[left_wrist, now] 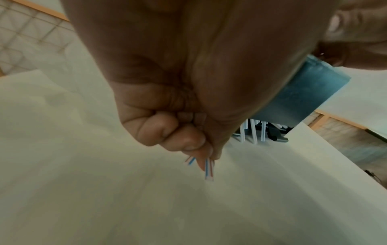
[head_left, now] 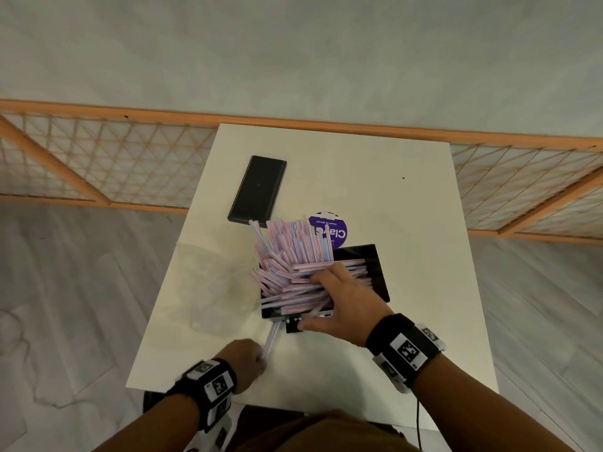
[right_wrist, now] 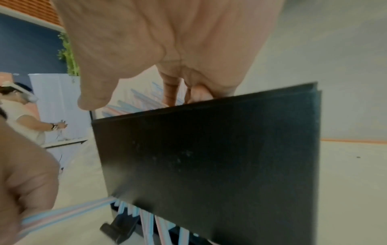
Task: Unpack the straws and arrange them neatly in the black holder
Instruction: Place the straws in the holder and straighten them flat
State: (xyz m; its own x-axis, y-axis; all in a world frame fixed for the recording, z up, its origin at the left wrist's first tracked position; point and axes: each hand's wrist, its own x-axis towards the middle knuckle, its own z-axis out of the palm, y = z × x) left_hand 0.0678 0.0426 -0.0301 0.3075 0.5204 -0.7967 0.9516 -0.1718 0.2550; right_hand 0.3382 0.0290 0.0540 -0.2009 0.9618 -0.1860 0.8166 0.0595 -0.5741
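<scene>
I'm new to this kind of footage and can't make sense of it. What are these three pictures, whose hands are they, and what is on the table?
No machine here: a person works with bare hands, wearing cameras. The wide picture comes from a head camera looking down at a white table. The other two come from cameras strapped to each wrist, looking along the hand.

On the table stand a black holder heaped with untidy striped straws, a black box farther back, a purple disc and crumpled clear plastic.

The left hand grips a few straws that poke out at the holder's bottom. The right hand rests on the pile, thumb at the holder's near side.
</scene>
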